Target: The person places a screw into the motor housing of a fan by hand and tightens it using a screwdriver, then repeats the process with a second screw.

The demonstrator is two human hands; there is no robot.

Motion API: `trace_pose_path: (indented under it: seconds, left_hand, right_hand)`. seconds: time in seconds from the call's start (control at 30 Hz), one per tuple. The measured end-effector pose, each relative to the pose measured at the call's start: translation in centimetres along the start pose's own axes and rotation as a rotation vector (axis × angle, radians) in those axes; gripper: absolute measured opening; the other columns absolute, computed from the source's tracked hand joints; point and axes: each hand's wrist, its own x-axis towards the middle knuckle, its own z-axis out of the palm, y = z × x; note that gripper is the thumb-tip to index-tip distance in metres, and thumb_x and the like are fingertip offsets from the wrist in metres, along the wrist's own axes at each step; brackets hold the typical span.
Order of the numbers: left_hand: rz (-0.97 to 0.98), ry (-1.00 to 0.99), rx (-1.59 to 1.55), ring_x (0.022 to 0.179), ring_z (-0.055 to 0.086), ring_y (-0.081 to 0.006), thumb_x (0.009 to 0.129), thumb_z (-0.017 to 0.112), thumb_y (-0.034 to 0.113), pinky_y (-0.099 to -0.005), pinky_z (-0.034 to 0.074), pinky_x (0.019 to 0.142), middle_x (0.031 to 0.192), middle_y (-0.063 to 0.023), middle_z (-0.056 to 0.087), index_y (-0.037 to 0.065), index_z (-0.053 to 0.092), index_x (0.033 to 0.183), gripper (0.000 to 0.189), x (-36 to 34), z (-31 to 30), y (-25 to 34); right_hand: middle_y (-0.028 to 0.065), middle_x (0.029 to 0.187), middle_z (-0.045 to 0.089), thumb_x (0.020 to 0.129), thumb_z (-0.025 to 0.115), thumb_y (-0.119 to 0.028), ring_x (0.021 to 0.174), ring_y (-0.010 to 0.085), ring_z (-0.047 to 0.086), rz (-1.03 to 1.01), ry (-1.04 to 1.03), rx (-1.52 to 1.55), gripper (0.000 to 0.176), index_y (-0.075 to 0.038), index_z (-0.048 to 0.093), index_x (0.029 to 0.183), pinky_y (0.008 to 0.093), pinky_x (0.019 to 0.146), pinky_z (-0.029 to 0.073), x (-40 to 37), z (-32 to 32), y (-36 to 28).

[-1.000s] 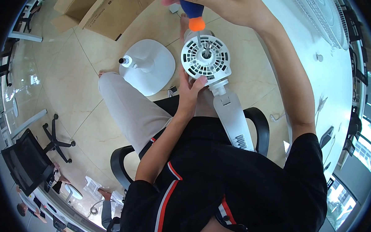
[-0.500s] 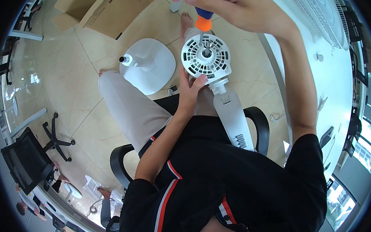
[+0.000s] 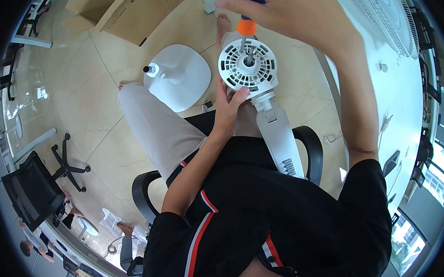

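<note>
My left hand [image 3: 227,108] grips the lower side of a white fan motor housing [image 3: 230,73], which has a round slotted face and a metal shaft in its centre. A white fan neck [image 3: 280,141] runs from the housing down to my lap. Above them, my right hand [image 3: 298,17] is closed around the handle of a blue and orange screwdriver [image 3: 246,26], one finger stretched out to the left. The screwdriver's shank points down to the upper part of the slotted face, close beside the shaft. Its tip's exact seating is too small to tell.
On the floor to the left stands a white fan base [image 3: 195,82] with a short stem. A cardboard box [image 3: 133,18] lies beyond it. To the right, a white table [image 3: 399,112] carries a fan grille [image 3: 389,22]. An office chair [image 3: 36,189] and other people are at lower left.
My right hand has turned on the screwdriver handle, and its finger now reaches out further. The screwdriver and motor housing have shifted very slightly to the right. My left hand keeps its grip.
</note>
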Motion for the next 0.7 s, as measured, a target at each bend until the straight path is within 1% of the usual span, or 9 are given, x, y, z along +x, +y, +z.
trace_pose_path:
  seconds: [0.07,0.1,0.17,0.23,0.3,0.4,0.57,0.63,0.7]
  left_hand:
    - [-0.008,-0.013,-0.033,0.137,0.048,-0.0286,0.088,0.077,0.026,-0.0421,0.046,0.112,0.153,-0.0146,0.038,0.009,0.016,0.164,0.098,0.0,-0.1,0.1]
    - [-0.012,-0.01,-0.037,0.137,0.048,-0.0284,0.088,0.077,0.026,-0.0421,0.045,0.112,0.153,-0.0146,0.039,0.009,0.017,0.163,0.098,0.0,0.0,0.2]
    - [-0.009,-0.008,-0.037,0.137,0.048,-0.0282,0.088,0.077,0.026,-0.0421,0.045,0.112,0.153,-0.0146,0.039,0.009,0.018,0.163,0.097,-0.2,-0.1,0.1]
    - [0.012,-0.021,-0.026,0.137,0.048,-0.0279,0.089,0.077,0.026,-0.0423,0.045,0.112,0.152,-0.0147,0.04,0.008,0.018,0.163,0.096,0.1,-0.3,-0.2]
    - [0.024,-0.003,0.044,0.135,0.049,-0.0271,0.086,0.074,0.037,-0.0486,0.044,0.109,0.149,-0.0118,0.044,0.012,0.024,0.158,0.091,0.1,0.0,-0.2]
    - [0.018,0.015,0.083,0.133,0.05,-0.0266,0.085,0.073,0.042,-0.0513,0.044,0.106,0.147,-0.0103,0.046,0.014,0.028,0.155,0.088,0.1,0.1,-0.2]
    - [0.011,-0.004,-0.009,0.137,0.048,-0.0277,0.089,0.077,0.028,-0.0417,0.044,0.112,0.151,-0.0149,0.041,0.007,0.02,0.161,0.095,0.1,-0.2,-0.2]
    - [0.019,-0.011,-0.007,0.137,0.048,-0.0275,0.089,0.077,0.027,-0.042,0.045,0.112,0.151,-0.015,0.041,0.007,0.02,0.161,0.094,0.2,-0.3,-0.2]
    - [0.017,0.007,0.033,0.134,0.05,-0.0264,0.087,0.074,0.037,-0.0469,0.046,0.107,0.148,-0.0118,0.044,0.012,0.026,0.157,0.089,0.0,0.1,-0.1]
  right_hand:
    - [0.018,0.078,0.066,0.091,0.069,-0.013,0.071,0.0373,0.068,0.202,-0.044,0.093,0.029,0.0,0.062,0.115,0.0424,0.067,0.054,0.5,-0.9,-1.7]
    - [0.0179,0.074,0.066,0.091,0.07,-0.015,0.069,0.0384,0.067,0.278,-0.057,0.336,0.026,0.0,0.063,0.111,0.0434,0.066,0.053,1.1,-2.9,-3.0]
    - [0.0175,0.07,0.065,0.091,0.071,-0.018,0.068,0.0393,0.067,0.227,-0.121,0.532,0.024,0.0,0.064,0.106,0.0445,0.064,0.053,0.8,-3.3,-2.8]
    - [0.0165,0.07,0.064,0.091,0.071,-0.019,0.067,0.0377,0.067,0.009,-0.191,0.406,0.025,0.0,0.063,0.107,0.0439,0.064,0.053,-0.5,-2.3,-0.9]
    - [0.0149,0.072,0.063,0.091,0.07,-0.016,0.066,0.0338,0.065,-0.137,-0.209,0.242,0.027,0.001,0.062,0.11,0.0419,0.063,0.052,-0.8,-2.9,-1.1]
    - [0.0137,0.075,0.063,0.09,0.07,-0.013,0.065,0.0308,0.064,-0.026,-0.101,0.077,0.031,0.001,0.062,0.117,0.0397,0.063,0.051,0.1,-0.6,-2.6]
    - [0.0164,0.071,0.068,0.092,0.072,-0.018,0.068,0.0386,0.069,0.086,-0.087,0.653,0.03,0.001,0.065,0.114,0.0416,0.062,0.053,0.4,-3.2,-3.3]
    - [0.0184,0.074,0.069,0.092,0.071,-0.019,0.072,0.0389,0.07,0.126,-0.122,0.609,0.032,0.002,0.064,0.115,0.0405,0.064,0.054,0.1,-3.0,-2.7]
    - [0.0208,0.081,0.069,0.092,0.071,-0.019,0.077,0.0371,0.071,0.107,-0.061,0.441,0.034,0.003,0.063,0.117,0.0386,0.068,0.055,-0.5,-0.8,-0.7]
